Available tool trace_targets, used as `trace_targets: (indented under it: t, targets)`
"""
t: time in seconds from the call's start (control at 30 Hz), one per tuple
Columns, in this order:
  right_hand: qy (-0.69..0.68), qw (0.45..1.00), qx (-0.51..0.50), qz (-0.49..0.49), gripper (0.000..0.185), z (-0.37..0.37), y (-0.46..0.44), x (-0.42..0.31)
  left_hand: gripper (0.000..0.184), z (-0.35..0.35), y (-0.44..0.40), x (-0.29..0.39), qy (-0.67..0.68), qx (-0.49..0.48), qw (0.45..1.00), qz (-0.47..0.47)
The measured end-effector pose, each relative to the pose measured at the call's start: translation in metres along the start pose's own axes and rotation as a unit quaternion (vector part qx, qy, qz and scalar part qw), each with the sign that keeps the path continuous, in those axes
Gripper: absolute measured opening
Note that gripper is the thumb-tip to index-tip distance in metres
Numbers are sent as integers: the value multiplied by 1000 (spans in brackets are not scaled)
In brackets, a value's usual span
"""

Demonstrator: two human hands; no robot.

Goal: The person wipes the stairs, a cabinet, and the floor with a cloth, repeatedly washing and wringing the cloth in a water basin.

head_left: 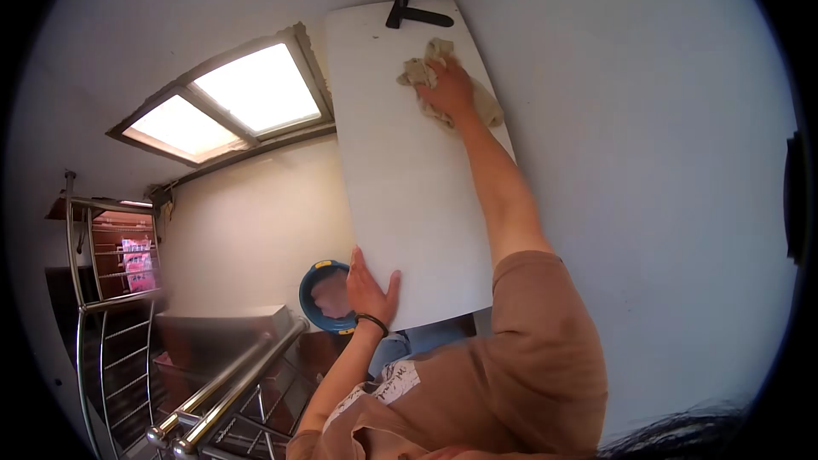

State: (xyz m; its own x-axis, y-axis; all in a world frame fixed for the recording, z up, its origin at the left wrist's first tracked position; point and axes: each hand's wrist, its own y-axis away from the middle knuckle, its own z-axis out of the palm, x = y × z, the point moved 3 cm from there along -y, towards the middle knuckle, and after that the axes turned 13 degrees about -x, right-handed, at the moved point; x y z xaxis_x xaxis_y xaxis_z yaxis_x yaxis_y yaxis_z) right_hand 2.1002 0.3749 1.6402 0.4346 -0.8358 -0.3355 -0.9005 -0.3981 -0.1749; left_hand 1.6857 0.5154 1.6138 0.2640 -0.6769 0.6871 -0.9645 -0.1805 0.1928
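My right hand (450, 92) is at the far part of a long white board (400, 179), pressing a crumpled beige cloth (486, 107) against its surface. Part of the cloth bunches up ahead of the fingers and part trails toward the board's right edge. At the board's near left corner lies my left hand (368, 294), fingers stretched out and thumb apart, holding nothing. A dark band circles that wrist. Just left of this hand is a round blue basin (307, 307) with yellow handles; its contents are hard to make out.
A black bracket (426, 17) stands at the board's far end. Plain wall (648, 162) runs along the right side. Metal railings (230, 396) rise at lower left, and a two-pane window (256, 89) is at upper left. A pink packet (138, 264) shows behind the bars.
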Motion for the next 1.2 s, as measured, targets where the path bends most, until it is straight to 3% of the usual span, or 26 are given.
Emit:
trace_targets:
  t: [0.1, 0.2, 0.3, 0.4, 0.5, 0.63, 0.77, 0.9, 1.0, 1.07, 1.1, 1.2]
  targets:
    - [-68, 986, -94, -122, 61, 10, 22, -54, 88, 1, 1, -2, 0, 5, 1000, 10]
    - [-101, 938, -168, -285, 62, 5, 139, -118, 87, -2, 1, -1, 2, 39, 999, 30]
    - [-139, 909, -249, -305, 64, -23, 241, -137, 76, -10, 1, 5, 46, 85, 994, 53]
    - [-94, 948, -243, -181, 60, -37, 272, -101, 64, -33, -20, 16, 122, 147, 980, 47]
    - [-55, 989, -116, -76, 60, -40, 220, -47, 65, -44, -60, 19, 82, 144, 985, 42]
    - [11, 998, 22, 65, 53, -32, 84, 0, 72, -23, -98, 16, 42, 122, 992, 1]
    - [-71, 997, -41, -10, 54, -13, 43, -42, 73, -17, -106, 26, 16, 105, 993, -55]
    - [-89, 965, -127, -213, 56, -18, 118, -81, 73, -12, -110, 19, 22, 111, 992, -49]
    - [-61, 992, -83, -67, 55, -27, 112, -55, 73, -16, -108, 20, 28, 101, 993, -57]
    - [-44, 995, -42, 85, 54, -30, 74, -33, 75, -17, -109, 20, 31, 102, 993, -52]
    - [-12, 998, -27, 64, 56, -21, 50, -23, 75, -18, -109, 21, 29, 102, 993, -49]
    - [-74, 986, -109, -100, 60, -7, -8, -42, 77, -23, -109, 27, 22, 96, 994, -45]
